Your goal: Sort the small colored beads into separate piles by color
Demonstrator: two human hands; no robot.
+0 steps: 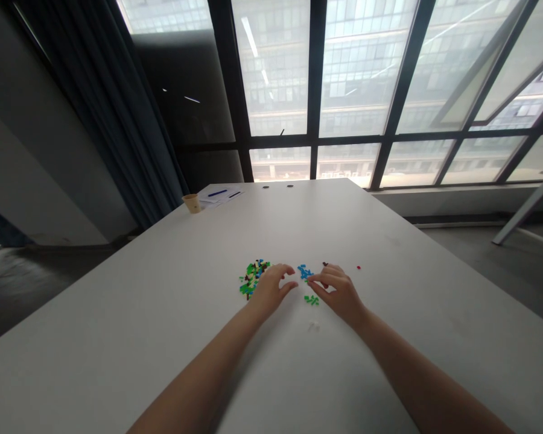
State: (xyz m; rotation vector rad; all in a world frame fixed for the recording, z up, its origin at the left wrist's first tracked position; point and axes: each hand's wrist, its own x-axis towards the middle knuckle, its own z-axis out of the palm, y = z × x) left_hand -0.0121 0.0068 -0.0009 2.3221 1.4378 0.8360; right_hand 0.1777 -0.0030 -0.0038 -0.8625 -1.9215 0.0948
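The left hand [269, 290], grip loosely open, rests beside a heap of small green-and-blue plastic bricks [253, 278] on the white tabletop [172, 313]; the right hand [337, 294], grip narrow, meets loose blue bricks [304, 272], any hold unclear.

room: tall black-framed windows [271, 72] | dark blue curtain [104, 108] at left | white table [117, 301] | grey floor [40, 289]

We find a loose heap of tiny green, blue, yellow and black plastic bricks [253, 278] lying on the white counter [402, 253], with a smaller blue cluster [304, 272] just to its right. A little green cluster [312, 299] sits just below that, and we spot a lone red brick [358, 267] farther right.
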